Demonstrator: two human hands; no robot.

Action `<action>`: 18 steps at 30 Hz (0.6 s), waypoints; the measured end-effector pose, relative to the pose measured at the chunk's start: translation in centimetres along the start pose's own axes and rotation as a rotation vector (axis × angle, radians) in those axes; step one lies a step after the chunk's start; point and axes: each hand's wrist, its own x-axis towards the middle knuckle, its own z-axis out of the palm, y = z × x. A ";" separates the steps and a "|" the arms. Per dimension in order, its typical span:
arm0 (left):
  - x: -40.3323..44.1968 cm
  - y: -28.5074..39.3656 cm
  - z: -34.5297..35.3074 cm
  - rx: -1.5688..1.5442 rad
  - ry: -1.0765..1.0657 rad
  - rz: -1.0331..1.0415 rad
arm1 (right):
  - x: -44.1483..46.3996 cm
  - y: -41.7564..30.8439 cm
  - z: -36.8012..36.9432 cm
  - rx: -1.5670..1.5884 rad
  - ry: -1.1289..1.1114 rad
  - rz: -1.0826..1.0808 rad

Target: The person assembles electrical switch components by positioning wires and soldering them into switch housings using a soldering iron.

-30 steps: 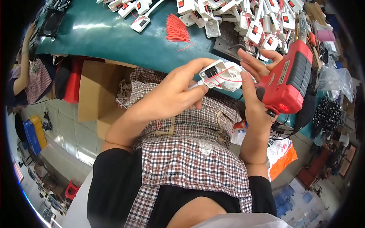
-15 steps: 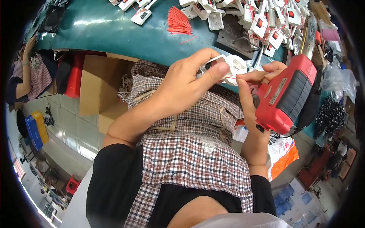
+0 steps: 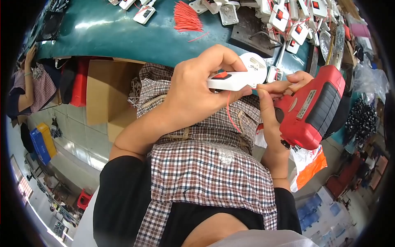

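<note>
My left hand (image 3: 201, 78) is closed around a white plastic switch housing (image 3: 233, 82) with a red rocker switch on its upper side. A round white plate (image 3: 255, 68) with slots shows beyond my fingers; I cannot tell whether it is joined to the housing. One red wire (image 3: 229, 113) hangs down below the housing, in front of the apron. Thumb and forefinger of my right hand (image 3: 273, 88) pinch a short red wire end beside the housing. Against that hand's outer side is a red and black tool (image 3: 312, 107); whether the hand bears it is hidden.
On the green table (image 3: 115, 35) lie a bundle of red wires (image 3: 187, 17) and a pile of white switch units (image 3: 284, 18). A dark metal block (image 3: 251, 39) sits near the edge. Below left stands a cardboard box (image 3: 98, 92). Another person's arm (image 3: 28, 78) is at far left.
My left hand has turned the housing, so its red rocker now shows, and a red wire now hangs beneath it. My right hand keeps its pinch, and the view has shifted slightly.
</note>
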 end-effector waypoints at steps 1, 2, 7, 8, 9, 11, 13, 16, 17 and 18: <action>0.0 0.0 0.0 0.076 0.008 0.034 | 0.0 0.3 -0.3 -0.067 -0.024 -0.035; 0.0 -0.1 0.1 0.076 0.006 0.031 | 0.0 0.4 -0.5 -0.134 -0.048 -0.068; 0.4 -1.2 0.3 0.236 0.177 0.086 | -1.1 -0.3 -2.1 0.043 0.264 0.124; 0.5 -1.3 0.5 0.236 0.179 0.081 | -1.4 -1.2 -2.8 0.070 0.243 0.211; 0.6 -1.4 0.7 0.249 0.180 0.075 | -2.0 -1.9 -3.5 0.096 0.223 0.296; 0.8 -1.6 1.1 0.262 0.179 0.067 | -3.1 -2.0 -4.6 0.178 0.194 0.287; 1.0 -2.2 1.5 0.288 0.213 0.126 | -4.5 -2.0 -5.6 0.257 0.166 0.278; 1.2 -2.6 1.8 0.280 0.222 0.126 | -6.5 -2.0 -6.5 0.297 0.043 0.218; 1.1 -2.6 1.8 0.279 0.221 0.123 | -7.2 -1.8 -6.8 0.296 0.042 0.221; 1.1 -2.4 1.8 0.305 0.214 0.133 | -8.0 -1.4 -7.3 0.131 -0.003 0.229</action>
